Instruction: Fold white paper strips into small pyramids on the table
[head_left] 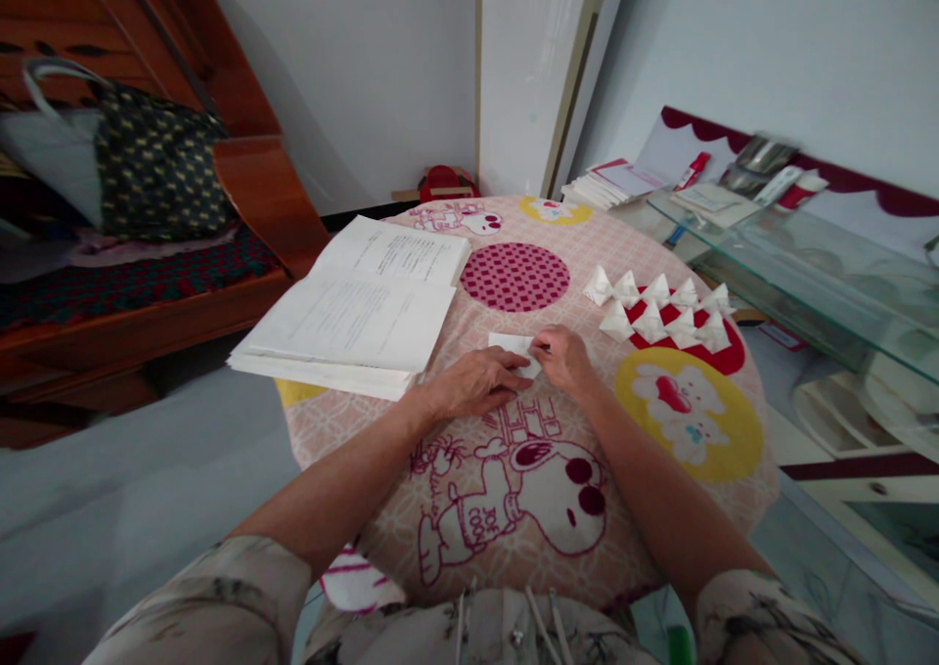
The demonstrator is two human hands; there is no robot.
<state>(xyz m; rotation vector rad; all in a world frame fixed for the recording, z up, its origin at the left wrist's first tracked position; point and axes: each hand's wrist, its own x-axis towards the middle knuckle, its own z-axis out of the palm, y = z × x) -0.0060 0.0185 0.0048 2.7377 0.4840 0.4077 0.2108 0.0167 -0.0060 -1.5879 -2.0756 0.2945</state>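
On my remote head feed, I record the slip of white paper [508, 340] on the round table's patterned cloth [616, 244], under and between the two hands, just right of the book. The left hand [480, 381] lies palm down with its fingers over the paper's near side; I cannot tell whether they grip it or only press on it. The right hand [563, 357] has thumb and fingers pinched together on the paper's right end. The hands are close to each other — fingertips nearly meeting.

To the right, I note folded white paper pieces [650, 325], peaked and standing in two rows, partly over a red patch of the cloth. To the left, the thick book [352, 313] lies open. Beyond the table's right edge I log a glass shelf [814, 274]; at far left, a dark patterned bag [157, 161] rests on a wooden bench [249, 196].
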